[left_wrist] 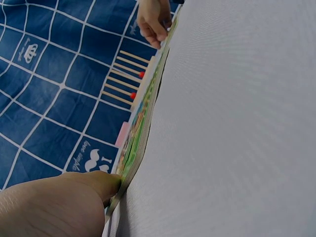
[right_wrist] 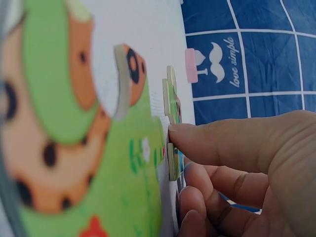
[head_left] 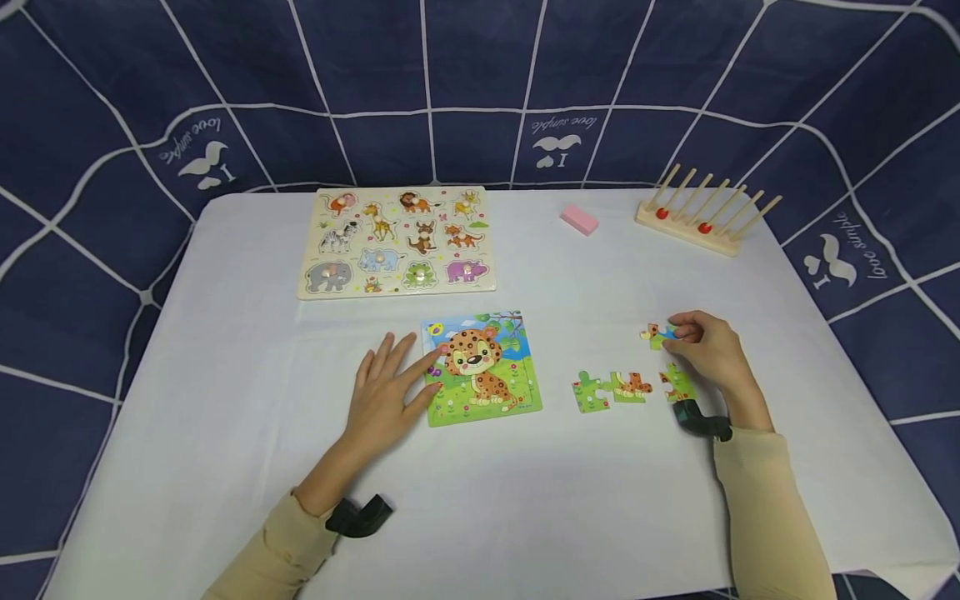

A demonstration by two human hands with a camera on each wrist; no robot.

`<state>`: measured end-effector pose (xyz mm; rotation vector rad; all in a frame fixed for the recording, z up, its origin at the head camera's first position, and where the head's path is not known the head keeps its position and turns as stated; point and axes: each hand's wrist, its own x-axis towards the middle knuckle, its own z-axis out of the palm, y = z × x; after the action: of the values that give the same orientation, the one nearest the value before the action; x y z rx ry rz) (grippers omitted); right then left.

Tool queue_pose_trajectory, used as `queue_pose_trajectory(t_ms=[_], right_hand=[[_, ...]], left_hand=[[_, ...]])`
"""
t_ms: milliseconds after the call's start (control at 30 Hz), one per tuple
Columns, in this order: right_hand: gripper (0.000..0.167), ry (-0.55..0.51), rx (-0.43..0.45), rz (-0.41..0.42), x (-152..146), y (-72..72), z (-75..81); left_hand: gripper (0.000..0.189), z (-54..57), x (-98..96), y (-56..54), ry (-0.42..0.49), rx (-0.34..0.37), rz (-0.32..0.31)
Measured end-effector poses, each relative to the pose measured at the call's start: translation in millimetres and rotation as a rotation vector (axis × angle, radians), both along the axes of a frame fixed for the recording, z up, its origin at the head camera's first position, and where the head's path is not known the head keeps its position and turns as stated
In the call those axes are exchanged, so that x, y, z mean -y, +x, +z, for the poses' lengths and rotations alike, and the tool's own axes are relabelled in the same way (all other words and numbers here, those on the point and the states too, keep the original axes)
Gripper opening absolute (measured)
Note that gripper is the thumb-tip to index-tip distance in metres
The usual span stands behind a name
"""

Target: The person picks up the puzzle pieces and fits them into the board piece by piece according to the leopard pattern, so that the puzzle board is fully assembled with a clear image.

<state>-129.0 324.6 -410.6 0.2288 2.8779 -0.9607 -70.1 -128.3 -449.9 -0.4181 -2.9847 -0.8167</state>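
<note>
Fingers spread wide, a left hand rests thumb and index fingertip on the near side of a leopard puzzle. A right hand pinches a puzzle piece between thumb and fingertips, with one loose piece just below those fingers and two others to their left. An animal board lies beyond the left fingertips.
</note>
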Motion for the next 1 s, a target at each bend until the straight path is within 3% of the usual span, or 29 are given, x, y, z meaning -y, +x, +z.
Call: queue_pose_trajectory(t_ms=[567,767,1000], right_hand=[[0.035,0.037,0.018,0.023,-3.5,-0.4,-4.4],[0.034,0.043,-0.019,0.009,-3.9,-0.1,-3.2],[0.034,-0.036,-0.045,-0.001,-7.6,0.0,0.6]], left_hand=[[0.05,-3.0,0.7,-0.9,-0.014,0.018,-0.003],[0.05,-2.0,0.7,-0.9,-0.015,0.014,-0.002],[0.05,-0.3,0.2,-1.1,-0.019,0.015,-0.001]])
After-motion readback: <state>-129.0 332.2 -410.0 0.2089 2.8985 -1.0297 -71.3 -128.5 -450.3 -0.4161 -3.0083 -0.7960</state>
